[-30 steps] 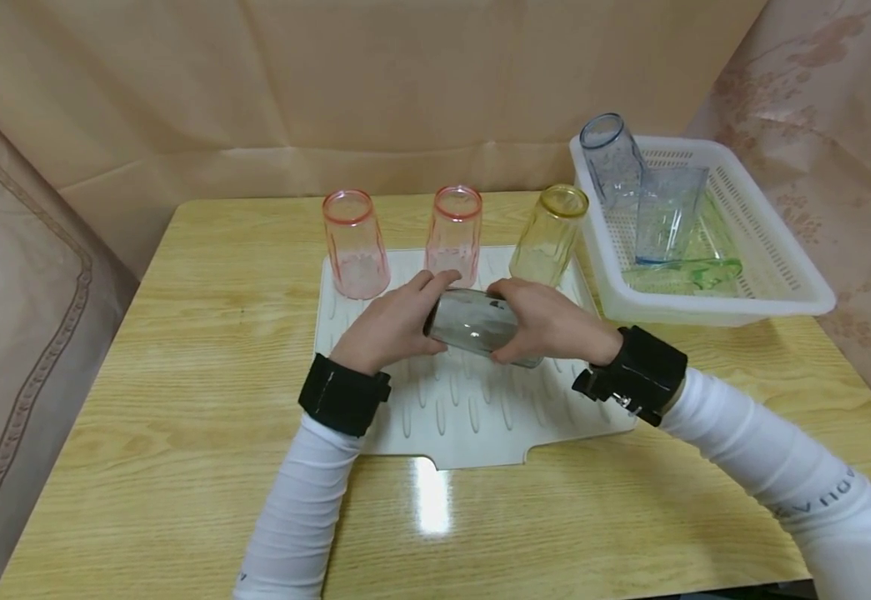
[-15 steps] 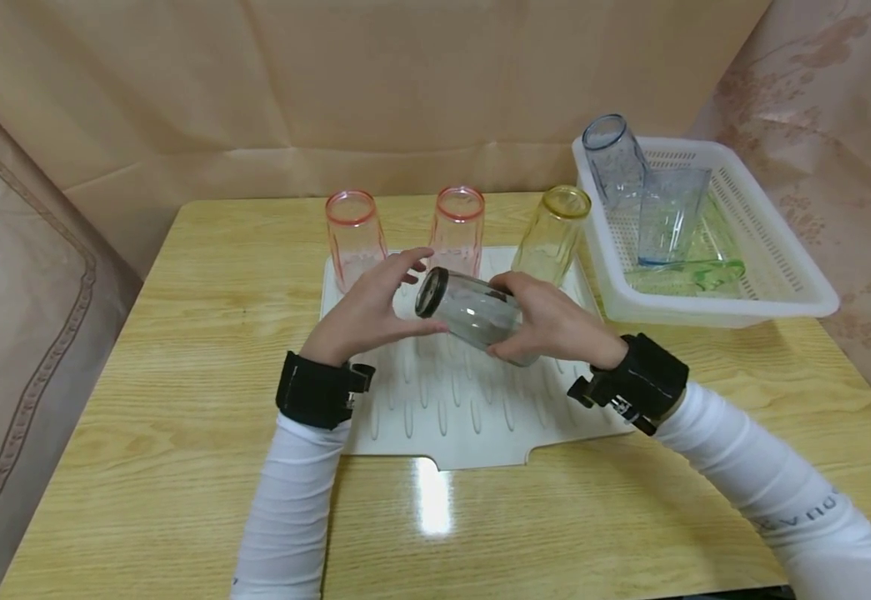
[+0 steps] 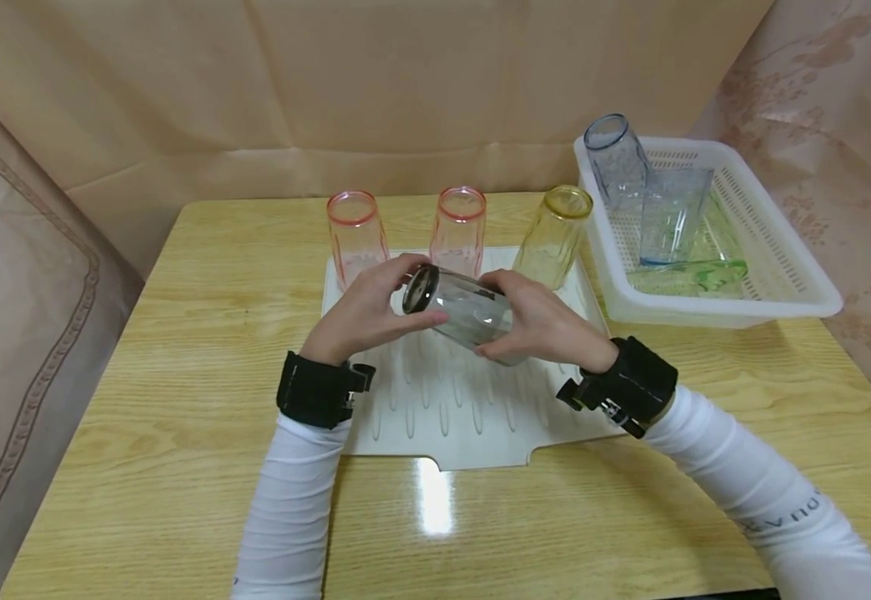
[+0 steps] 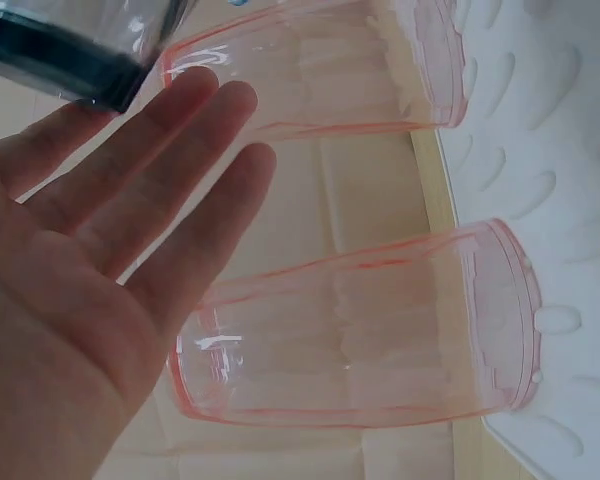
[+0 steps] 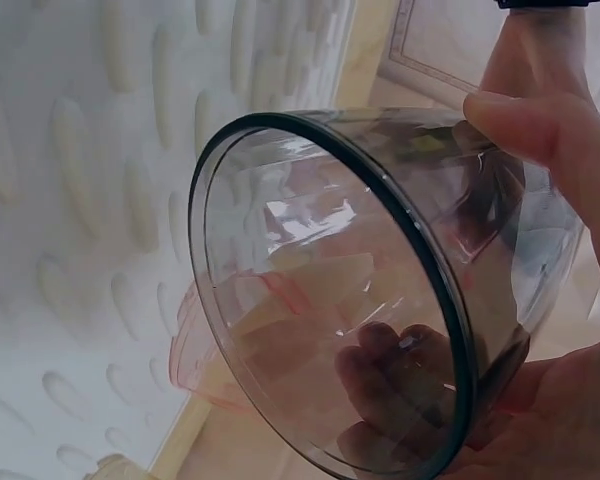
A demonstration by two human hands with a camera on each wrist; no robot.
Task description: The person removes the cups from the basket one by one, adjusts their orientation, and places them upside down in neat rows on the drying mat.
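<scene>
My right hand (image 3: pixel 548 321) grips the grey cup (image 3: pixel 459 307) round its base, above the white mat (image 3: pixel 480 417) on the table (image 3: pixel 180 350). My left hand (image 3: pixel 371 308) lies flat and loose against the cup's dark rim. Since a moment ago the rim has tipped up and moved left, so I think I am turning the cup over. My right wrist view looks straight into the cup's mouth. My left wrist view shows my straight fingers (image 4: pixel 195 130) beside 2 pink cups (image 4: pixel 360 330).

Glossy light-wood desk (image 3: pixel 180 350), bright glare patch near front edge. Beige draped cloth (image 3: pixel 405 83) behind; floral-patterned cloth (image 3: pixel 840 125) at right.
</scene>
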